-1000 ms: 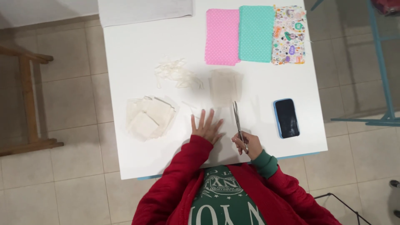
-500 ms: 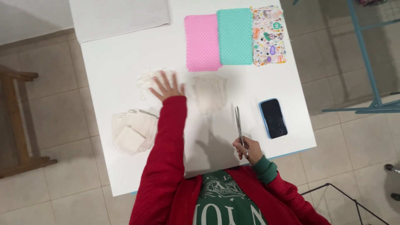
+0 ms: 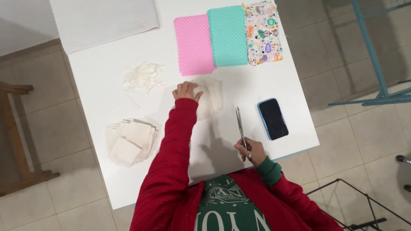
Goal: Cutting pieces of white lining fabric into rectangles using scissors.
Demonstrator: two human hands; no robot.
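Your left hand [image 3: 186, 90] rests with its grip loosely curled on the cream fabric stack [image 3: 210, 98] at the table's [image 3: 102, 81] middle, while your right hand [image 3: 251, 150] has its grip clamped on the scissors [image 3: 240, 128], left of the phone [image 3: 272, 118].

A red quilted jacket was worn, its stitched sleeve [image 3: 171, 145] running unbroken up to the wrist just behind the left hand [image 3: 185, 90]. Behind the right hand [image 3: 252, 150], a ribbed green cuff [image 3: 269, 170] was seen protruding from the red sleeve. The jacket was left open at the front, and a dark green top with pale printed lettering and a graphic [image 3: 229, 205] was shown beneath it.
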